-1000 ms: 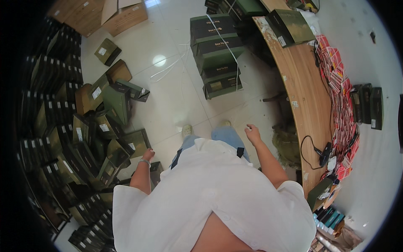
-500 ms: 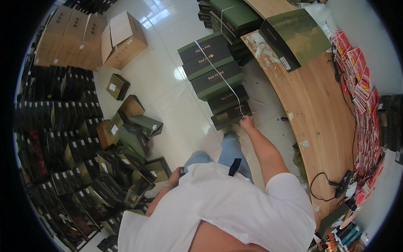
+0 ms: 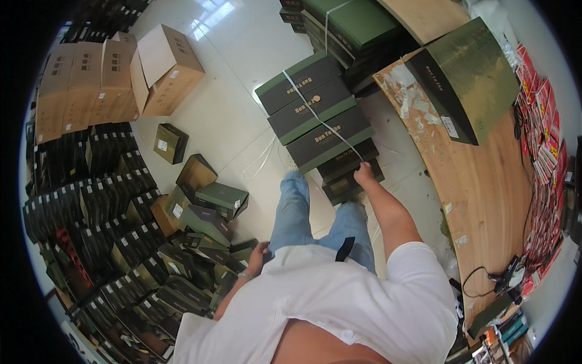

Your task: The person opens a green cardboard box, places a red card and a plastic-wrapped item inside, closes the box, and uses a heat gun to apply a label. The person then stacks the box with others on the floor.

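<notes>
A bundle of dark green-and-black flat boxes [image 3: 330, 145] lies on the floor ahead of me, with a pale strap [image 3: 309, 104] running along it. My right hand [image 3: 364, 175] is closed round the near end of that strap, at the nearest boxes. My right arm reaches straight forward to it. Beside my left thigh hangs my left hand [image 3: 258, 256], its fingers partly hidden and too small to read. Close to it are several loose green boxes [image 3: 209, 223] in a jumbled heap.
Rows of dark boxes [image 3: 91, 206] fill the left side. Brown cartons [image 3: 167, 70] stand at the far left, one with raised flaps. On my right runs a wooden table [image 3: 467, 200] bearing a large green box [image 3: 470, 79] and red packets [image 3: 545, 158]. More strapped green boxes [image 3: 351, 24] stand beyond.
My left leg has stepped forward and my view has shifted, bringing the bundle lower in the picture. My right hand keeps its grip on the strap.
</notes>
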The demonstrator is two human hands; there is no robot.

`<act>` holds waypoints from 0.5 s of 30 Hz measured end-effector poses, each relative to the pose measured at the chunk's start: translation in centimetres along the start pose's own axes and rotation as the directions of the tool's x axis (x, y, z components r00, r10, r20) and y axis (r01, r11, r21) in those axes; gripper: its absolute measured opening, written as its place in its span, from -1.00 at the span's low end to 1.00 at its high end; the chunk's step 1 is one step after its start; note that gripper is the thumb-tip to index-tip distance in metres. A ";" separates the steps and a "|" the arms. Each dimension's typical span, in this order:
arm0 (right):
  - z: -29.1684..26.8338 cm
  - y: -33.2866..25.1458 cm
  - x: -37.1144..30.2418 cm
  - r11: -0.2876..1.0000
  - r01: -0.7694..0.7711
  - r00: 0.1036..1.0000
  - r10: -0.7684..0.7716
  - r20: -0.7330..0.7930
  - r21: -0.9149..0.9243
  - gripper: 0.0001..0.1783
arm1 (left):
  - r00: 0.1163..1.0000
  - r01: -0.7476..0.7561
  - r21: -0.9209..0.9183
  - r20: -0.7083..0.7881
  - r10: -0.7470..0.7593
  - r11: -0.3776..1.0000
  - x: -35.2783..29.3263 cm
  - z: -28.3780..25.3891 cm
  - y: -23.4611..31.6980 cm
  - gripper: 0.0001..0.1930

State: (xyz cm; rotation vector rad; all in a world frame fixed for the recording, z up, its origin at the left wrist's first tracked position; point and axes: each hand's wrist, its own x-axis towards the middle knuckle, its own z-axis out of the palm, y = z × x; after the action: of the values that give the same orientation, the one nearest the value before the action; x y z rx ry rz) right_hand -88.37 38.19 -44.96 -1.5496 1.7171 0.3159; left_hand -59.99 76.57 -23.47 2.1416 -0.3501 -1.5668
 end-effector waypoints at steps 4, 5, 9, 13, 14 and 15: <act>0.1 -13.0 -8.6 0.899 0.331 0.942 -0.300 -0.148 0.286 -0.66 | 0.992 -0.127 0.154 0.022 0.125 0.980 5.9 -5.8 2.6 -0.66; 0.8 -17.7 -10.7 0.811 0.442 0.895 -0.426 -0.131 0.383 -0.66 | 0.986 -0.168 0.144 0.029 0.166 0.975 7.8 -7.0 3.3 -0.66; 2.7 -34.9 -20.1 0.371 0.798 0.483 -0.865 -0.134 0.475 -0.65 | 0.991 -0.133 -0.065 0.019 0.134 0.989 12.6 -9.7 8.5 -0.68; 1.9 -41.7 -20.3 0.323 0.758 0.194 -0.941 0.277 0.566 -0.71 | 0.991 -0.124 -0.082 0.049 0.128 0.989 14.4 -12.3 9.0 -0.66; 1.8 -42.2 -19.1 0.389 0.745 0.219 -0.910 0.353 0.541 -0.70 | 0.991 -0.119 -0.086 0.056 0.124 0.989 14.7 -12.9 8.8 -0.66; 3.9 -41.4 -16.1 0.484 0.676 0.429 -0.872 0.236 0.556 -0.75 | 0.991 -0.113 -0.085 0.062 0.118 0.990 14.7 -13.3 8.8 -0.65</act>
State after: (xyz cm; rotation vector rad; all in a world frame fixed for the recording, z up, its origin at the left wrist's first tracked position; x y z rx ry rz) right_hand -49.49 43.17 -23.70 -1.6063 0.4374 -0.1304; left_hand -42.14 65.05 -27.89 1.9751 -0.4177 -1.5622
